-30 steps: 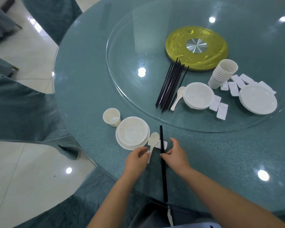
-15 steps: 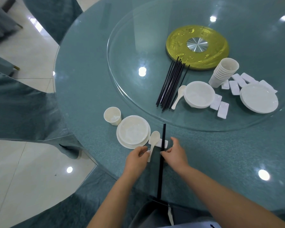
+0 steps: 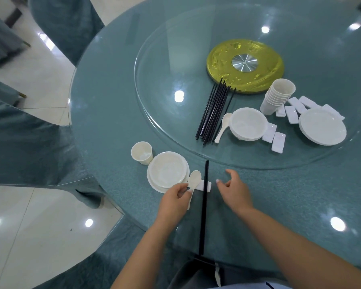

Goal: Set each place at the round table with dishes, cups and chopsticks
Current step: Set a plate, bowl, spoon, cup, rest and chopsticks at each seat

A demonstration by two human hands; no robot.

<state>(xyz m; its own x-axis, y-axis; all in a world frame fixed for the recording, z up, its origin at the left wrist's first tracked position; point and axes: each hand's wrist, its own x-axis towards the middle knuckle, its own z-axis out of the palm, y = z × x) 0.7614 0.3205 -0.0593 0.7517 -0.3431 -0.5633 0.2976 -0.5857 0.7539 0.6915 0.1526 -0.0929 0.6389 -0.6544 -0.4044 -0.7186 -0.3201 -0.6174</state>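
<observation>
A place setting lies at the near edge of the round table (image 3: 104, 113): a white cup (image 3: 142, 152), a bowl on a plate (image 3: 167, 171), a white spoon (image 3: 194, 178) and a white rest (image 3: 208, 186). A black pair of chopsticks (image 3: 204, 207) lies across the rest, its near end overhanging the table edge. My left hand (image 3: 174, 200) pinches the spoon's handle. To the right of the chopsticks my right hand (image 3: 234, 190) hovers, fingers relaxed, holding nothing.
The glass turntable (image 3: 154, 113) carries a bundle of black chopsticks (image 3: 215, 113), a spoon (image 3: 223, 127), stacked bowls (image 3: 248, 124), stacked cups (image 3: 277, 97), several white rests (image 3: 278, 142), stacked plates (image 3: 322, 127) and a gold hub (image 3: 245, 65). Teal-covered chairs (image 3: 19, 138) stand at the left.
My right hand has let go of the chopsticks and drawn away to the right. The chopsticks have swung straighter across the rest. My left hand stays at the spoon.
</observation>
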